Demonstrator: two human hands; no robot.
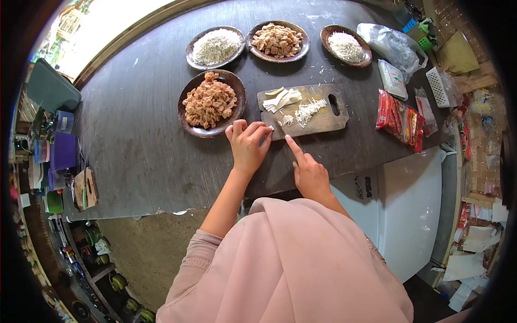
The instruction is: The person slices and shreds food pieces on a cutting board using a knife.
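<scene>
My left hand is at the lower left edge of the wooden cutting board, its bent fingers pinching a small white piece. My right hand is closed with the index finger stretched forward to the board's near edge. It appears to grip a knife, mostly hidden under the hand, with the blade hard to make out. On the board lie pale flat slices and a heap of thin white sticks. Left of the board is a brown plate of brownish chips.
Farther back stand a plate of white shreds, another of tan chips and a smaller plate of white shreds. Plastic bags and a red packet lie right. A small board sits at the left edge.
</scene>
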